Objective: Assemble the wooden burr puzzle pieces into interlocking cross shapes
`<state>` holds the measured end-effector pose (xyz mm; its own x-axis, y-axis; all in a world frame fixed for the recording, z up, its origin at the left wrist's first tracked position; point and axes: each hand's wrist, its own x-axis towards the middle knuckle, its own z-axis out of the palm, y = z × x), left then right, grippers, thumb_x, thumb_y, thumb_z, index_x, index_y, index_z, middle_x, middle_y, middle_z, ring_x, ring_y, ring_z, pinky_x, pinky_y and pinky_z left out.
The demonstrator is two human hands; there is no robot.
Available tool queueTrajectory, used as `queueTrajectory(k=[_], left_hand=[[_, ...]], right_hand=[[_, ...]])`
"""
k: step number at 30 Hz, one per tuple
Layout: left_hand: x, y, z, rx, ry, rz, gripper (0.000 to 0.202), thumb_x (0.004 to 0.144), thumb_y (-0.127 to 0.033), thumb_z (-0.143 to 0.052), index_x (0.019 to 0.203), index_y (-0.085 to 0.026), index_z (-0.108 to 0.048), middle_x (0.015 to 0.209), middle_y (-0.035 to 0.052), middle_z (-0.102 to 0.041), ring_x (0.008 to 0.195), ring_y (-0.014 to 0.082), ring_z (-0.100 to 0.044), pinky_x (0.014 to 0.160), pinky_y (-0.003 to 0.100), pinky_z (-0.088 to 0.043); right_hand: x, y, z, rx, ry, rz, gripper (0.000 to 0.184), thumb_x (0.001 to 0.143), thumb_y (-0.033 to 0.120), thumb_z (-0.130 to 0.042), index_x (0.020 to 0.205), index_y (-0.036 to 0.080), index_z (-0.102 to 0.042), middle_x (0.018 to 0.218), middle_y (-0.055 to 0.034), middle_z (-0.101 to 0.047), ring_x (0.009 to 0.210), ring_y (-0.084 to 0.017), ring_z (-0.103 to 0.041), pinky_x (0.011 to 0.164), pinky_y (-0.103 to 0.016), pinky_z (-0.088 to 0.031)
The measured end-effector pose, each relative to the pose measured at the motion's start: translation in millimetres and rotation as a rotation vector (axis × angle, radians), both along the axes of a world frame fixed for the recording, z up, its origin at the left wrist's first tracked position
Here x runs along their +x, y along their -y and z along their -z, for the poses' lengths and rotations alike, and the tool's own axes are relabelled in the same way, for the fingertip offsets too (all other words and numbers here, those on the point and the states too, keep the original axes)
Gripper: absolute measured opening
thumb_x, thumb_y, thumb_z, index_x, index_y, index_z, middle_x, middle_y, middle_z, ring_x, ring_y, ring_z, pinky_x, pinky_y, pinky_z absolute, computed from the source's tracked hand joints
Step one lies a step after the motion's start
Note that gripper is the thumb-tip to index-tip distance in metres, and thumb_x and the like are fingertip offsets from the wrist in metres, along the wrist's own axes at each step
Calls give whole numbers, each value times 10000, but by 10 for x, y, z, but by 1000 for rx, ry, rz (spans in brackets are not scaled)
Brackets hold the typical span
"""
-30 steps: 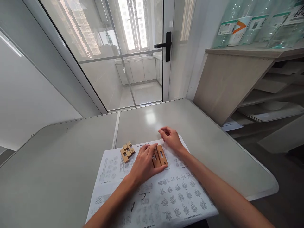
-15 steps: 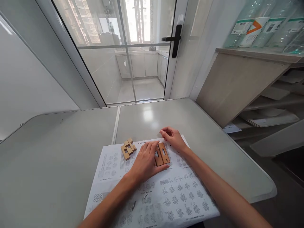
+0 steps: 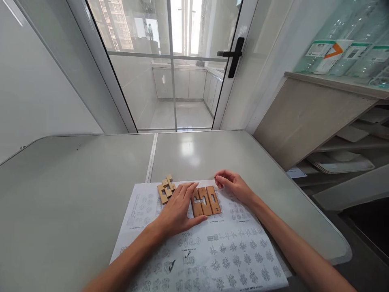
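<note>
Grey folding table (image 3: 91, 182) before glass door (image 3: 170, 65); printed sheet (image 3: 212, 251) on it. Left hand (image 3: 178, 209) flat, fingers spread, touching wooden slotted pieces (image 3: 206, 200); right hand (image 3: 234, 186) loosely curled, empty.

Bare table (image 3: 75, 194) left — wooden cluster (image 3: 165, 188) blocks ahead.

Both forearms bare — no sleeves, no watch, no rings on left hand (image 3: 178, 209) or right hand (image 3: 235, 187).

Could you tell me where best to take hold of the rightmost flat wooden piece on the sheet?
Probably pinch the right piece across its short ends, from its free right side: it lies flat, its left edge abuts the neighbour, and the right hand is nearest.
</note>
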<state>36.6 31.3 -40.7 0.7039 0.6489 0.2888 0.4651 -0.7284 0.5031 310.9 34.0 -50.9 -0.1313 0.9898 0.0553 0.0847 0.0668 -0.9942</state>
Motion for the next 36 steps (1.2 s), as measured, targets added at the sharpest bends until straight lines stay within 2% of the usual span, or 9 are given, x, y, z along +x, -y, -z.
queueTrajectory(k=[2,5,9,12,16,20,26,32,36], left_hand=[[-5,-2,9,-1,1,-1,918,837,-489,-832,1557,-238,-320,1454,157,-539,1356,359,-521,1142,574,-482],[-1,2,21,-9,-2,-8,891,849,-493,-824,1551,-248,-334,1438,143,-558,1331,351,-533,1132,574,-487],[10,9,11,-22,8,-13,885,834,-474,-848,1534,-257,-350,1418,134,-577,1316,348,-549,1104,567,-514],[12,9,13,-17,19,-8,906,822,-441,-869,1539,-266,-345,1423,135,-581,1331,352,-552,1102,566,-524],[2,2,60,4,36,1,970,820,-425,-876,1584,-290,-293,1503,151,-532,1392,363,-530,1134,586,-507],[-5,-2,88,-5,49,24,1013,809,-421,-887,1606,-310,-271,1536,154,-514,1402,364,-542,1143,593,-507],[-2,19,24,-41,29,55,940,858,-347,-837,1608,-305,-272,1561,159,-491,1411,357,-548,1141,574,-522],[-23,53,-62,-51,6,93,787,957,-221,-650,1630,-288,-248,1682,157,-350,1459,328,-522,1111,497,-566],[-23,46,-5,-38,-51,93,656,1054,-171,-440,1649,-313,-201,1749,155,-213,1396,310,-598,978,453,-639]], right_hand=[[72,71,-13,7,83,-25,297,944,524,-690,1009,235,-693,880,-14,-679,810,-190,-615,785,-340,-505],[123,142,-57,63,312,-107,360,886,510,-767,1143,269,-693,1104,-49,-695,957,-230,-627,876,-385,-524],[99,192,-121,117,490,-225,821,708,512,-928,1418,326,-559,1453,-79,-536,1308,-307,-529,1109,-480,-478],[72,211,-140,162,543,-294,1040,643,542,-965,1526,335,-456,1527,-90,-461,1456,-328,-404,1221,-521,-388],[60,213,-144,207,572,-325,1015,682,487,-955,1542,334,-439,1474,-87,-520,1429,-320,-431,1216,-531,-396],[46,210,-126,246,564,-271,922,716,365,-929,1516,313,-473,1440,-92,-562,1389,-321,-479,1181,-526,-429],[39,206,-62,241,502,-176,873,721,368,-922,1488,317,-507,1408,-98,-585,1319,-320,-545,1126,-497,-470],[46,197,-48,215,419,-112,833,714,425,-929,1449,291,-561,1340,-94,-667,1193,-303,-631,1068,-466,-502],[45,189,-40,171,311,-123,763,757,461,-902,1426,292,-577,1341,-86,-677,1205,-293,-632,1080,-458,-494]])
